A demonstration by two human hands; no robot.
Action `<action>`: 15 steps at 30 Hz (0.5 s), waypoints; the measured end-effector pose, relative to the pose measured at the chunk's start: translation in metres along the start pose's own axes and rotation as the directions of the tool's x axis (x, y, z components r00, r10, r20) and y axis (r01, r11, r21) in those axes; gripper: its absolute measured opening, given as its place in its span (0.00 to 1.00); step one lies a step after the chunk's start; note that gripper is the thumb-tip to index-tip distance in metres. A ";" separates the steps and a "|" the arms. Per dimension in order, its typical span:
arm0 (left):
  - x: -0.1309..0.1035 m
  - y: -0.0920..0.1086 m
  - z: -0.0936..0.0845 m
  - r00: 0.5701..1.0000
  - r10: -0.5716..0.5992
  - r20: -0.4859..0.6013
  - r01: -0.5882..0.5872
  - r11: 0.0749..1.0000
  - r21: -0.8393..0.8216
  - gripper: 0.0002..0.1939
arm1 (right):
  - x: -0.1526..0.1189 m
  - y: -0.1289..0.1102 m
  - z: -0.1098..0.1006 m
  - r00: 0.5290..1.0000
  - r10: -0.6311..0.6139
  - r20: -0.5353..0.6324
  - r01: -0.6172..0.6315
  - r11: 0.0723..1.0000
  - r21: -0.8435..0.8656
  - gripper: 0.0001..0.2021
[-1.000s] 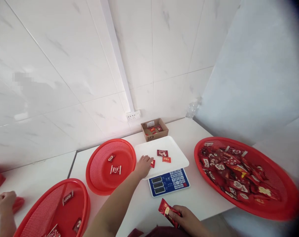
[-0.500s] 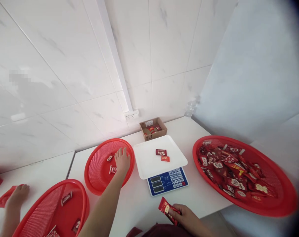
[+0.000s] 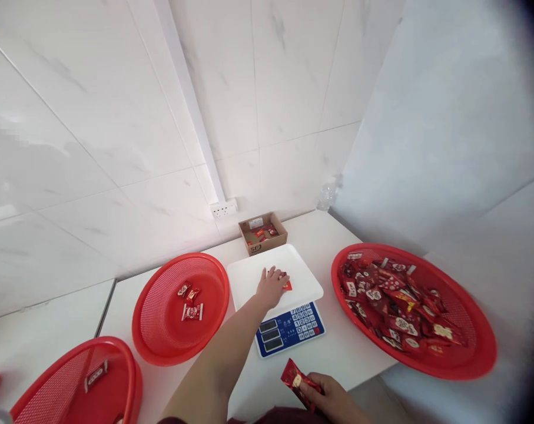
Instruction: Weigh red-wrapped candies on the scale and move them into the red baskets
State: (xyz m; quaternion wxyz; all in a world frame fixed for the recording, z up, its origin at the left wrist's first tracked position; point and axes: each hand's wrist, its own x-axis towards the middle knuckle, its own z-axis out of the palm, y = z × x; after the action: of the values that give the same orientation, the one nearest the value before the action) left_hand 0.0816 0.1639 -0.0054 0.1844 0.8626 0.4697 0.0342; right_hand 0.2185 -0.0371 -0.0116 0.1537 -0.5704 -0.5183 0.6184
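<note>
My left hand (image 3: 271,287) lies over the white weighing tray (image 3: 249,277) of the scale, fingers stretched out on the small red packets (image 3: 288,285) there, partly covering them. Low in the middle, my right hand (image 3: 326,396) is closed around a red snack packet (image 3: 297,380) with a pale print; whether more than one is in the grip I cannot tell. Below the tray shows the scale's blue keypad panel (image 3: 289,330). To the left, a red mesh basket (image 3: 149,312) holds 3 small wrapped packets (image 3: 192,312).
A big red basket (image 3: 478,353) heaped with red packets stands at the right. Behind the scale is a small cardboard box (image 3: 267,242) with packets in it. Another red basket (image 3: 129,377) is at lower left. A clear plastic bottle (image 3: 327,195) stands near the wall corner.
My left hand has moved right from the mesh basket to the packets on the tray. A third packet now shows in that basket. My right hand keeps its packet. A co-worker's hand has left view.
</note>
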 end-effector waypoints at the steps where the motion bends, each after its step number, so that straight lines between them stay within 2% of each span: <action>1: 0.001 0.000 0.000 1.000 -0.003 -0.006 0.003 1.000 -0.009 0.20 | -0.001 0.001 -0.001 1.000 0.003 -0.003 -0.003 1.000 0.008 0.26; 6: -0.006 -0.002 0.001 0.997 -0.063 -0.035 0.059 0.993 -0.100 0.19 | -0.001 -0.003 -0.002 1.000 0.001 0.010 -0.002 0.999 0.037 0.25; 10: -0.026 -0.008 -0.005 0.978 -0.168 -0.121 0.138 0.965 -0.225 0.21 | -0.001 -0.009 0.000 0.999 -0.009 0.032 0.008 0.999 0.043 0.24; 13: -0.053 -0.026 -0.016 0.909 -0.350 -0.226 0.265 0.905 -0.332 0.20 | -0.002 -0.014 0.000 0.998 -0.010 0.060 0.007 0.998 0.056 0.23; 15: -0.077 -0.045 -0.025 0.820 -0.503 -0.273 0.375 0.833 -0.406 0.20 | -0.002 -0.015 0.000 0.998 -0.004 0.058 0.002 0.999 0.038 0.24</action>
State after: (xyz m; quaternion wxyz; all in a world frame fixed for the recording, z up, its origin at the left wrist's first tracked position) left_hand -0.0024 0.1299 0.0107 0.2393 0.6622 0.6716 0.2307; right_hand 0.2130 -0.0327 0.0022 0.1502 -0.5484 -0.5114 0.6444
